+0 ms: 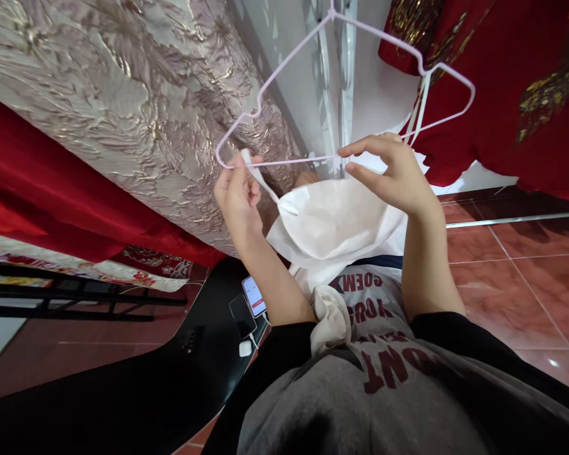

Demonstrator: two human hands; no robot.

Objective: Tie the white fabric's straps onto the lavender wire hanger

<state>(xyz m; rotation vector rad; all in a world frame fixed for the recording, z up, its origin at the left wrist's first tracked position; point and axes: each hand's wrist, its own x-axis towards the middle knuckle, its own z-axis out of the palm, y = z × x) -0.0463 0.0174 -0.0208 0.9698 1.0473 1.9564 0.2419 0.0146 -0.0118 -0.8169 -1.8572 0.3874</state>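
A pale lilac wire hanger (pixel 284 63) hangs in front of me, its hook going up out of view. A white garment (pixel 334 230) with thin straps droops below its bottom bar. My left hand (pixel 237 196) pinches one white strap against the hanger's left corner. My right hand (pixel 393 174) has thumb and forefinger closed on the bottom bar, right of its middle, with the white cloth just under it. Another strap (pixel 420 104) loops over the hanger's right shoulder.
A beige embossed curtain (pixel 123 95) and red cloth (pixel 52 196) fill the left. A red garment with gold trim (pixel 512 82) hangs at the right. Below lie a black surface (pixel 146 385) with two phones (pixel 249 303) and a white charger (pixel 245 348), and red floor tiles (pixel 516 272).
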